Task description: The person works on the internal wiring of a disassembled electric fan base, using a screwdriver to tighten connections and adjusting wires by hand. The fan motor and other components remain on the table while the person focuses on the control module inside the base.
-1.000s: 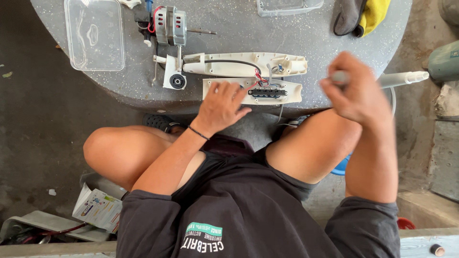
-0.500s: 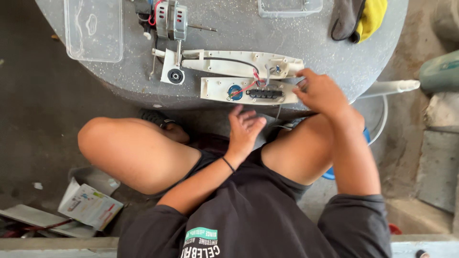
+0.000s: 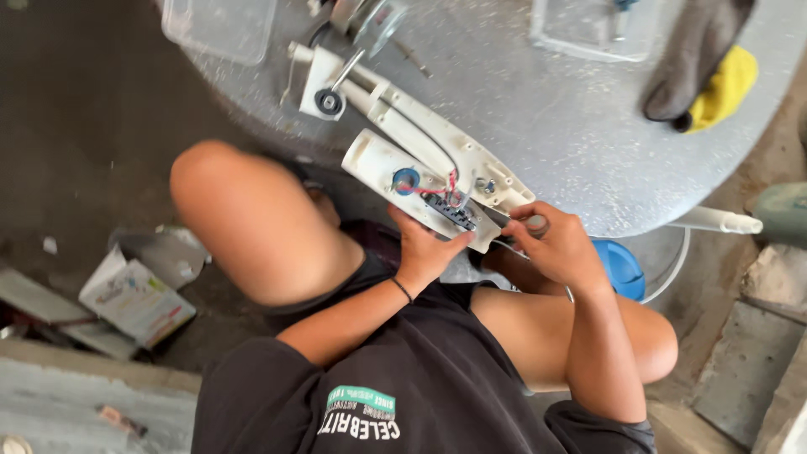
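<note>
Head view now shows my left hand (image 3: 424, 248) cupped under the near end of the white plastic housing (image 3: 420, 181), fingers wrapped against its lower edge, gripping it. Half a second ago that hand was off the part, hovering open above my lap, and the housing lay flat and square along the table (image 3: 538, 126) edge; now it sits slanted, its near end pulled out past the rim toward my knees. My right hand (image 3: 555, 244) is closed around a grey tool handle (image 3: 535, 224), and it has come in from the side to sit just beside the black terminal block (image 3: 450, 212) with its red wires (image 3: 437, 189). I cannot see the tool's tip, so whether it touches the block I cannot tell. My reading is that the part is now braced for work on that wired end. Behind it on the table lies the longer white arm (image 3: 395, 105) with a small black wheel (image 3: 329, 102), a clear plastic tray (image 3: 220, 27) at the far left, and a grey and yellow glove (image 3: 702, 71) to the right. A blue lid (image 3: 622, 267) shows below the table edge
</note>
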